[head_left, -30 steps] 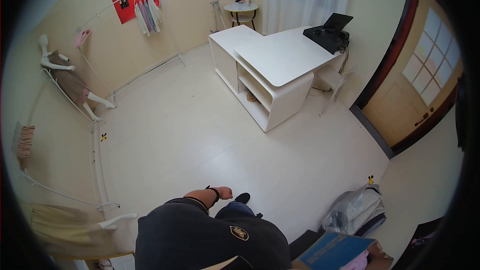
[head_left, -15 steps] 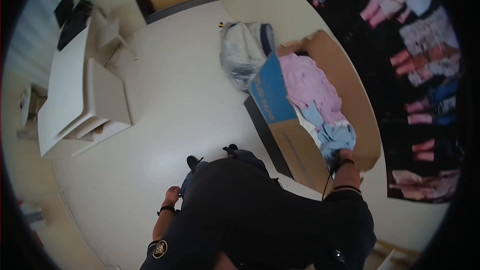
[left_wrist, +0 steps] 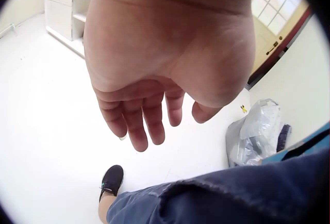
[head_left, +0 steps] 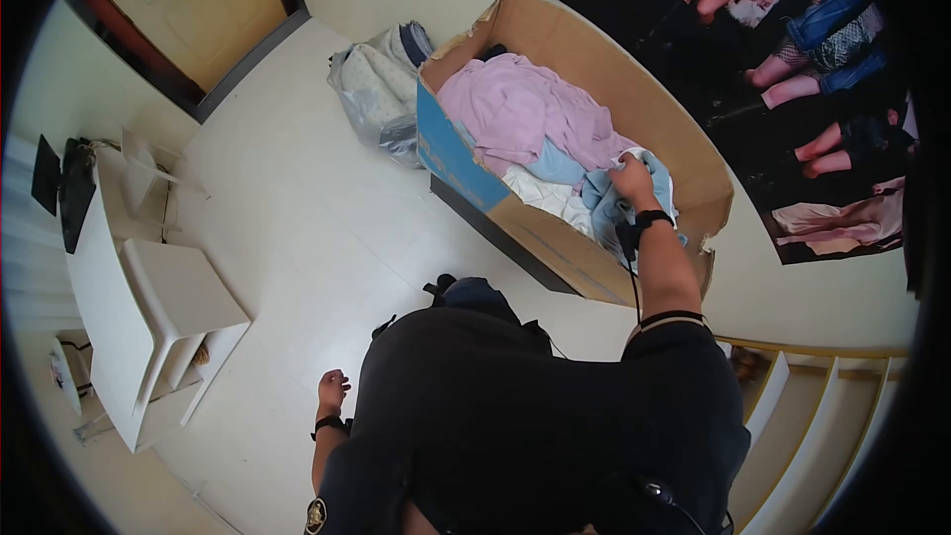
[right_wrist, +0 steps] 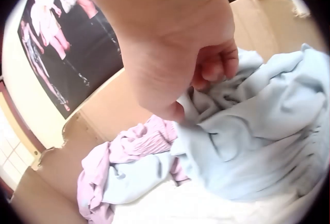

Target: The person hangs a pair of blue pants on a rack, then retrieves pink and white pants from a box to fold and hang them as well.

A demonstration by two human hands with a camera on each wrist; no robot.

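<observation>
My right hand [head_left: 631,181] is inside a big cardboard box [head_left: 580,263], its fingers curled into a light blue garment [right_wrist: 247,136]. In the right wrist view the cloth bunches up under the thumb and fingertips. Beside it in the box lie a pink garment [head_left: 525,109], another pale blue piece [right_wrist: 139,177] and white cloth [head_left: 550,196]. My left hand [left_wrist: 165,64] hangs at my side above the floor, fingers loosely bent, with nothing in it.
A clear plastic bag of clothing [head_left: 376,89] sits on the floor beyond the box. A white counter [head_left: 119,307] stands at left, a door [head_left: 198,10] at the back. A dark poster [head_left: 684,59] hangs behind the box; shelving [head_left: 812,416] is at right.
The head view has swung right from the counter toward the box. The right hand has come into view and gathered the blue garment, rising slightly with it. The left hand still hangs down.
</observation>
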